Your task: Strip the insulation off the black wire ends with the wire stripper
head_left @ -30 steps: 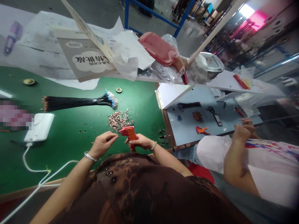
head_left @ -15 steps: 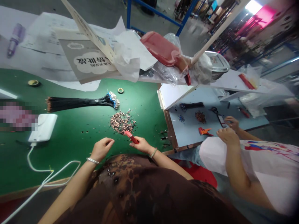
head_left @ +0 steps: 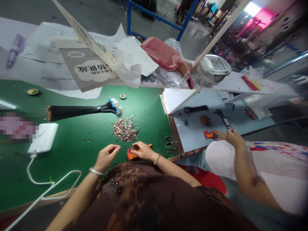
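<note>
Left hand: fingers pinched on a thin, dark, thread-like wire, its free length pointing at the other hand. Right hand: fingers curled round an orange-and-red, pistol-shaped hand tool, one handle poking out past the knuckles. Can't tell if the right fingertips touch the wire; too small. Both hands low over the smooth green tabletop, near its front edge.

Handling, my guess: wire very light, bendy, easy to kink; best pinched close to the working end. Tool probably rigid, moderate weight, smooth-surfaced; hold by the handles, off the head.

Just beyond the hands, a loose heap of short copper-coloured and dark scraps: tiny, slim, likely hard and quick to scatter. Behind and left, a long straight bundle of black-sheathed wires, fanned at the right end with blue collars and pale tips, coppery at the left. Probably springy; lift around the gathered neck, tips look delicate.
</note>
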A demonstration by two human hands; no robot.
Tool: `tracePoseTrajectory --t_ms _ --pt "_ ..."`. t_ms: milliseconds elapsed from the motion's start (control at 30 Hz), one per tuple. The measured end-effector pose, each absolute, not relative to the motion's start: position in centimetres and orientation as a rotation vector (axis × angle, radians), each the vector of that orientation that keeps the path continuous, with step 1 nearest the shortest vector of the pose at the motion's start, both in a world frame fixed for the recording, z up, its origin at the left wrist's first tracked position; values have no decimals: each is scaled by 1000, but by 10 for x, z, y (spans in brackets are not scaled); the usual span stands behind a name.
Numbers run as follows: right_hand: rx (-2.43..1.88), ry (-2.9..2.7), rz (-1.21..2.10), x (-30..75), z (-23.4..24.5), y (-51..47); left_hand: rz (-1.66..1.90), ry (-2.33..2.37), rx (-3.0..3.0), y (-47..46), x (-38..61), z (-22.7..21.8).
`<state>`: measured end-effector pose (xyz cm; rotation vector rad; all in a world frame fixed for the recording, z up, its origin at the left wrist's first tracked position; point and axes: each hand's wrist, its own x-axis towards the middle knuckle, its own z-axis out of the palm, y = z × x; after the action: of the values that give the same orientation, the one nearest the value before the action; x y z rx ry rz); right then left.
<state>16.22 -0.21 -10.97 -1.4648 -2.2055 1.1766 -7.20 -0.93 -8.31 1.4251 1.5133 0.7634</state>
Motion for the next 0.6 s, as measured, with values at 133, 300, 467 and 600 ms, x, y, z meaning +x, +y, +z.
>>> tracePoseTrajectory --t_ms 133,300,467,600 --pt "-1363 -1856 1491 144 -104 14 749 1453 1470 -12 -63 -82" --pt "-1218 -1504 1718 128 -115 13 715 1405 1426 -17 -58 -85" --pt "-1328 -1083 1655 140 -122 18 712 1440 1363 -25 -68 -92" --pt "-1405 -1035 1519 171 -123 32 763 1585 1230 -27 -85 -93"
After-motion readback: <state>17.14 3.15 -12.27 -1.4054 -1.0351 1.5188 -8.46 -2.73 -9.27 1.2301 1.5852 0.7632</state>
